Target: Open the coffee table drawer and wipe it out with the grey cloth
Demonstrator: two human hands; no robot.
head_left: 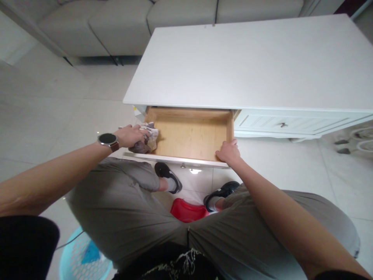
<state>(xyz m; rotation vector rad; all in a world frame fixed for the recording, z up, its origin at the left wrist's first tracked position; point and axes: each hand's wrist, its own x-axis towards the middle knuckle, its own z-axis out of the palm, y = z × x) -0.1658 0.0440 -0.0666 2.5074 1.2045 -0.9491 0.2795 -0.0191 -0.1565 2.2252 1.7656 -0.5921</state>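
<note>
A wooden drawer (pixel 189 134) is pulled out from the white table, and its light wood bottom shows bare. My left hand (pixel 132 136), with a watch on the wrist, is closed on a crumpled patterned cloth (pixel 150 140). That cloth lies over the drawer's left side wall and hangs a little to both sides. At the opposite corner, my right hand (pixel 229 153) grips the front right edge of the drawer, fingers bent over the side wall. The drawer's white front (pixel 201 162) carries a small round knob (pixel 183 165).
The white table (pixel 247 62) stretches away, with a second, closed drawer (pixel 282 122) on the right. Behind stands a grey sofa (pixel 180 17). A red plastic container (pixel 188 211) sits between my feet, and a light blue basket (pixel 68 258) is at lower left.
</note>
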